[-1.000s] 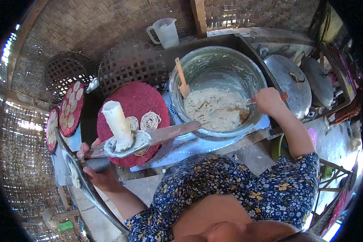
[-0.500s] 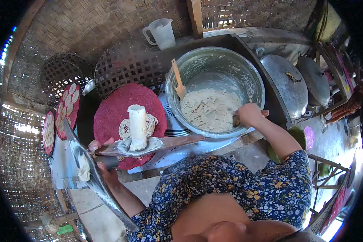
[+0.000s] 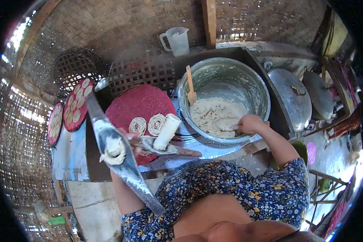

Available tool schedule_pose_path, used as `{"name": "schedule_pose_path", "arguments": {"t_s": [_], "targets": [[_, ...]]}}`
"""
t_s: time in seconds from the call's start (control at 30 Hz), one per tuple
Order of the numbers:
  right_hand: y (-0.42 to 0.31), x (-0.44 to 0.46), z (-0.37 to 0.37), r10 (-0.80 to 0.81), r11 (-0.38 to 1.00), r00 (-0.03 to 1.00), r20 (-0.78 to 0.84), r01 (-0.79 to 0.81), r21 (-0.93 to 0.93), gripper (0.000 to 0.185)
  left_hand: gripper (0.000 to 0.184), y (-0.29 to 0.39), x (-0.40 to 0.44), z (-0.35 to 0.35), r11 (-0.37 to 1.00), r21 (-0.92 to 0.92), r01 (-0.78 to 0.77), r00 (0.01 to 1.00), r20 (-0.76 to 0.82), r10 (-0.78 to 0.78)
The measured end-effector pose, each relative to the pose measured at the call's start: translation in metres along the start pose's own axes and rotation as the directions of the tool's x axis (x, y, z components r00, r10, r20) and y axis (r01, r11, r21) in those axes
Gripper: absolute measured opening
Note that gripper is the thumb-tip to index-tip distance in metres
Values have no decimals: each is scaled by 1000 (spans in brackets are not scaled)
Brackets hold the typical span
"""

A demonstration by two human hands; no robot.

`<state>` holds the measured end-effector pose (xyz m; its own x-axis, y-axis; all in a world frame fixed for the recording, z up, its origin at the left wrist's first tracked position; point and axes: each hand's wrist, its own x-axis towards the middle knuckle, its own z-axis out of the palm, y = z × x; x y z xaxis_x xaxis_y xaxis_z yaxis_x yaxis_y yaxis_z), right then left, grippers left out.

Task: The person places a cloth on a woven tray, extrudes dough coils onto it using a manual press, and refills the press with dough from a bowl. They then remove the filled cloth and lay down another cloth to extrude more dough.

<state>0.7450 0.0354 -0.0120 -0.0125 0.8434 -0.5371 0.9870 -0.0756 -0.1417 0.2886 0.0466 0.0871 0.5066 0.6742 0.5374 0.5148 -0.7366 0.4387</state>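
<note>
My left hand is closed around a wooden hand press, largely hidden behind its flour-dusted upper board, which carries a lump of dough. A second board of the press bears a pale cylinder, tilted over the red round mat. Coiled strands lie on that mat. Inside the large metal basin, my right hand is closed on a short wooden-handled tool, mostly covered by the fingers, at the edge of the pale dough.
A spatula leans inside the basin. Behind stand a plastic jug and a woven basket. Lidded pots are on the right. Mats with pale discs stand at left.
The press has turned: its cylinder went from upright to tilted, and the dough lump on its board now faces me more. My right hand stays in the basin, lower into the dough.
</note>
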Motion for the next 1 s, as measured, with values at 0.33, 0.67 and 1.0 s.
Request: {"name": "schedule_pose_path", "arguments": {"t_s": [0.33, 0.67, 1.0], "targets": [[31, -70, -104, -369, 697, 924, -100, 347, 627, 34, 35, 13, 60, 67, 855, -356, 377, 926, 134, -353], [-34, -114, -190, -728, 644, 531, -434, 747, -167, 32, 44, 49, 110, 91, 981, -118, 151, 969, 215, -123], [-135, -142, -147, -893, 434, 173, -416, 80, -897, 27, 44, 42, 115, 109, 907, -138, 399, 912, 166, -376]]}}
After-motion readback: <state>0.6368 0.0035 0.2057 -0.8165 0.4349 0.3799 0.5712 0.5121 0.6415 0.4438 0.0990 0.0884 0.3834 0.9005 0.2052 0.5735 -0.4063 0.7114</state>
